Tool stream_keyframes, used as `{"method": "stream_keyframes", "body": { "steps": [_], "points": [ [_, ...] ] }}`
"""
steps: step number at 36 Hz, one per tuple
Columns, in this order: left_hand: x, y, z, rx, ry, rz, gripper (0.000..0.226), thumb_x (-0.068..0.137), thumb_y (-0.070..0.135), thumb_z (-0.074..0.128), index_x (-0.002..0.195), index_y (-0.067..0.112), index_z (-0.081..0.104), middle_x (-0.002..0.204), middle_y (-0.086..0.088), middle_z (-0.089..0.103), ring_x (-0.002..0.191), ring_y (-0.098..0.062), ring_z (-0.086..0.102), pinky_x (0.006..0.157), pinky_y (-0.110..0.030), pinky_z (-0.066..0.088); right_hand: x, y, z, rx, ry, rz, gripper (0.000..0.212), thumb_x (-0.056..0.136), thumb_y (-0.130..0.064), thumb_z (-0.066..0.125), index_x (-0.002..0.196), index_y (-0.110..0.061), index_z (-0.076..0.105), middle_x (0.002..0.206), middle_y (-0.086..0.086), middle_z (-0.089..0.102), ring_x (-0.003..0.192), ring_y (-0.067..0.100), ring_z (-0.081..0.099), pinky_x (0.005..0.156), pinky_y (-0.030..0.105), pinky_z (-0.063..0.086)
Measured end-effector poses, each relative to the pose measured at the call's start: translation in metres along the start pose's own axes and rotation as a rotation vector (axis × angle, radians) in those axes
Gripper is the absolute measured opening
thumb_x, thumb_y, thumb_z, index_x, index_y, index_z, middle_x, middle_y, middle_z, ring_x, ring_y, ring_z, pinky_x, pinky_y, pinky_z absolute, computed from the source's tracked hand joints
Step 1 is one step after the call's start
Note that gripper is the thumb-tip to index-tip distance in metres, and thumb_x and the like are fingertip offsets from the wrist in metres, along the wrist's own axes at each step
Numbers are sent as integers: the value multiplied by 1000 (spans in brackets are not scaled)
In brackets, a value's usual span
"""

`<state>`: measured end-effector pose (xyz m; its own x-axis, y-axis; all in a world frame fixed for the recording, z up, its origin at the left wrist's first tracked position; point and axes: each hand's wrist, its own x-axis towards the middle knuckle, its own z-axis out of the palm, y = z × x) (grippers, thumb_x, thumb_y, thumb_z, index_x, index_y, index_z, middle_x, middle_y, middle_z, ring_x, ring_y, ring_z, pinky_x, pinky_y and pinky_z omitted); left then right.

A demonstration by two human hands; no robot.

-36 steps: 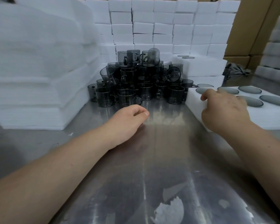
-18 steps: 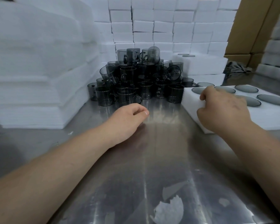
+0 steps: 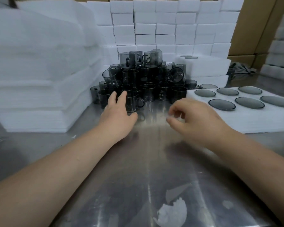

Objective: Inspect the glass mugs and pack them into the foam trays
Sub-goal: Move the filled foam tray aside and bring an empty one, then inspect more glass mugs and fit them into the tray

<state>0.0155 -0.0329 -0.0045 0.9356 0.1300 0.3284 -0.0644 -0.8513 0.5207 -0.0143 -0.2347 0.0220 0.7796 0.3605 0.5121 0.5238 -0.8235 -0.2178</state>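
A heap of dark smoked-glass mugs (image 3: 146, 79) is piled on the steel table at the back middle. My left hand (image 3: 117, 112) reaches its spread fingers against a front mug (image 3: 133, 102) of the heap, holding nothing. My right hand (image 3: 192, 118) hovers over the table with loosely curled fingers and nothing in it, just left of a white foam tray (image 3: 256, 118). The tray's round pockets hold several mugs, of which only the grey round tops show.
Tall stacks of white foam sheets (image 3: 39, 71) stand at the left. A wall of white foam blocks (image 3: 170, 27) rises behind the heap. Cardboard boxes (image 3: 256, 27) stand at the back right. Torn white scraps (image 3: 172, 212) lie on the steel table (image 3: 146, 161) near me.
My left hand has moved forward from the table to the front mugs and spread its fingers. My right hand has let go of the foam tray's corner and come left.
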Motion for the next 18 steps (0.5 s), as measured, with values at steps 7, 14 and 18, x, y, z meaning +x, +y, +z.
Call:
{"method": "stream_keyframes", "body": {
  "steps": [7, 14, 18],
  "points": [
    [3, -3, 3, -9, -71, -47, 77, 89, 35, 50, 149, 31, 1, 158, 3, -2, 140, -21, 23, 104, -29, 27, -3, -13, 12, 29, -39, -89, 17, 84, -38, 53, 94, -25, 58, 85, -11, 48, 78, 8, 43, 65, 23, 27],
    [7, -4, 5, -46, -78, -66, 77, 88, 35, 50, 148, 32, 3, 158, 2, 2, 140, -17, 22, 102, -27, 27, -6, -19, 28, 193, -172, 22, 10, 84, -34, 57, 92, -32, 52, 88, -13, 54, 79, 7, 47, 75, 24, 38],
    [9, -5, 6, -35, -88, -44, 77, 87, 36, 51, 148, 33, 5, 157, 5, 11, 134, -20, 35, 97, -28, 34, 5, -22, 35, 407, -207, 211, 14, 85, -28, 56, 97, -30, 50, 82, -13, 58, 75, 8, 53, 70, 25, 40]
  ]
}}
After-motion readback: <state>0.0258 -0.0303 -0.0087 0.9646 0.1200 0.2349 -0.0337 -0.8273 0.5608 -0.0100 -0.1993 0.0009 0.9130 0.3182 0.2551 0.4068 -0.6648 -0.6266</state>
